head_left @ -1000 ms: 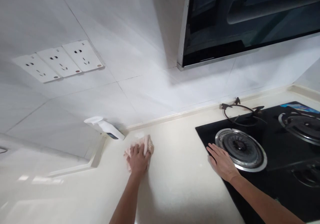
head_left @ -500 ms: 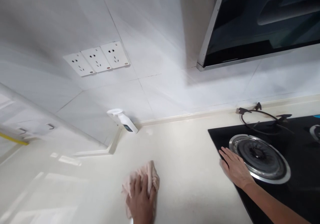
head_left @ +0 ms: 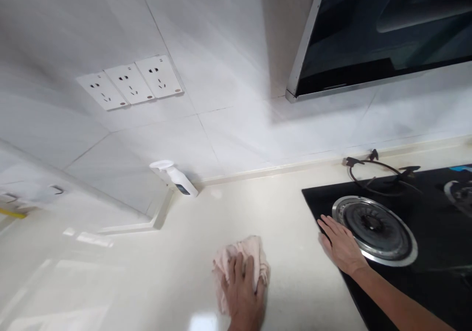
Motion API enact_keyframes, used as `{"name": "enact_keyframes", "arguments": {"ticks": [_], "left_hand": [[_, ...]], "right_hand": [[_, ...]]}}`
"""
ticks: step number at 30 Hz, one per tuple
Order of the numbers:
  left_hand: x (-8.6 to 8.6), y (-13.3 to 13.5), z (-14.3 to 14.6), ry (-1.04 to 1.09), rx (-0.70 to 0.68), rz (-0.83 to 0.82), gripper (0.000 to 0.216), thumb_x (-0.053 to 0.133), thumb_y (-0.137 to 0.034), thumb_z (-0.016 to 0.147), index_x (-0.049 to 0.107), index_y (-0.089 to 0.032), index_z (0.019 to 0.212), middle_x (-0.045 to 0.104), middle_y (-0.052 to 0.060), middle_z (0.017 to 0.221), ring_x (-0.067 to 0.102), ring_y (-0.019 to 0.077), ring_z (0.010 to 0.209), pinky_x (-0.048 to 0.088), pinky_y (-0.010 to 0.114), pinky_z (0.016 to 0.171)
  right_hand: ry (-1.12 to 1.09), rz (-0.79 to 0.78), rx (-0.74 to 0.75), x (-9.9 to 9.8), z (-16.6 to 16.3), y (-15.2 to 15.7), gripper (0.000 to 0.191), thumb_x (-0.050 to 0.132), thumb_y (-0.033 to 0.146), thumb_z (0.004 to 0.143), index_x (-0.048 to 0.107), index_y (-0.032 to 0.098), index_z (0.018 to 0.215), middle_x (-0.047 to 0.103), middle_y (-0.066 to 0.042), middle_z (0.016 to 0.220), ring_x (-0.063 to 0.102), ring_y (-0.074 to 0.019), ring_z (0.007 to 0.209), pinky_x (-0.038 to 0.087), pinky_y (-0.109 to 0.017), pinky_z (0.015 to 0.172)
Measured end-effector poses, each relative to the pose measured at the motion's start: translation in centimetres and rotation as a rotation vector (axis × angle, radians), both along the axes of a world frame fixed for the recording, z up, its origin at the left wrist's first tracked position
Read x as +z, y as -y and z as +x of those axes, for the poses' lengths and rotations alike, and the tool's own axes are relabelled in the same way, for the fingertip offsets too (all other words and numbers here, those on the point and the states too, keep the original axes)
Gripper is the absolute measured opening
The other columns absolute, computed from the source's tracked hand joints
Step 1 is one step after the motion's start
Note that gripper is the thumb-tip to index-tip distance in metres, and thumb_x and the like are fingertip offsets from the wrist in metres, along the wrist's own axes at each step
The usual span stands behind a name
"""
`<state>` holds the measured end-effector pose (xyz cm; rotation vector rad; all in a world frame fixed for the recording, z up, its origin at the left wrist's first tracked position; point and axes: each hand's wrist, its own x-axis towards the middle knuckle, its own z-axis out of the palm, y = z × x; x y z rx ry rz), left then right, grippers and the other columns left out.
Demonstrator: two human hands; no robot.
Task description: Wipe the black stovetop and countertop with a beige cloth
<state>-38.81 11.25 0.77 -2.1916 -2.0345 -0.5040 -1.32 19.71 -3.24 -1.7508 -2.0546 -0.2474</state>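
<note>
My left hand (head_left: 242, 294) presses flat on a crumpled pink cloth (head_left: 254, 253) that lies on the cream countertop (head_left: 287, 213), fingers spread over it. My right hand (head_left: 341, 245) rests palm down with fingers stretched out on the front left corner of the black glass hob (head_left: 435, 232), just left of a round burner (head_left: 374, 227). It holds nothing.
A white spray bottle (head_left: 175, 177) stands in the counter's back corner against the tiled wall. A loose black pan support (head_left: 383, 171) lies at the hob's back edge. Three wall sockets (head_left: 131, 82) sit above; a range hood (head_left: 383, 31) hangs top right.
My left hand has slid the cloth from the back of the counter near the spray bottle toward me and then to the right. My right hand stays on the hob corner.
</note>
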Motion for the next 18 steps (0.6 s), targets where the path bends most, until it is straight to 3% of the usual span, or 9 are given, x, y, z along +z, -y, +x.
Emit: {"name": "enact_keyframes", "arguments": {"ticks": [7,10,14,18], "left_hand": [[1.5,-8.1,9.3,0.143,-0.251,-0.063,0.045,0.056,-0.039,0.097,0.064,-0.025,0.138,0.055,0.018,0.152,0.043,0.0427,0.141,0.034,0.072,0.108],[1.7,-10.2,13.4,0.173,-0.316,-0.105,0.048,0.053,-0.042,0.098,0.061,-0.023,0.141,0.052,0.020,0.154,0.041,0.0430,0.143,0.032,0.075,0.108],[1.1,-10.1,16.2,0.172,-0.382,-0.112,0.050,0.057,-0.045,0.096,0.060,-0.026,0.143,0.051,0.019,0.156,0.039,0.0429,0.145,0.031,0.076,0.109],[0.2,-7.6,13.6,0.139,-0.475,-0.035,0.050,0.058,-0.038,0.095,0.058,-0.032,0.145,0.042,0.011,0.165,0.031,0.0357,0.154,0.033,0.063,0.116]], "right_hand": [[0.014,-0.043,-0.012,0.4,-0.1,0.0,0.047,0.041,0.034,0.102,0.063,0.019,0.141,0.057,-0.010,0.154,0.049,-0.0271,0.144,0.037,-0.045,0.115],[0.011,-0.056,-0.017,0.6,-0.1,0.0,0.047,0.040,0.032,0.103,0.061,0.021,0.143,0.056,-0.009,0.155,0.048,-0.0259,0.145,0.036,-0.045,0.116],[0.009,-0.064,-0.013,0.8,-0.1,-0.1,0.047,0.040,0.030,0.102,0.060,0.021,0.144,0.055,-0.008,0.156,0.047,-0.0253,0.146,0.037,-0.044,0.116],[0.005,-0.061,-0.005,0.8,-0.1,-0.1,0.047,0.042,0.030,0.101,0.061,0.021,0.143,0.055,-0.009,0.155,0.047,-0.0262,0.146,0.037,-0.045,0.116]]}}
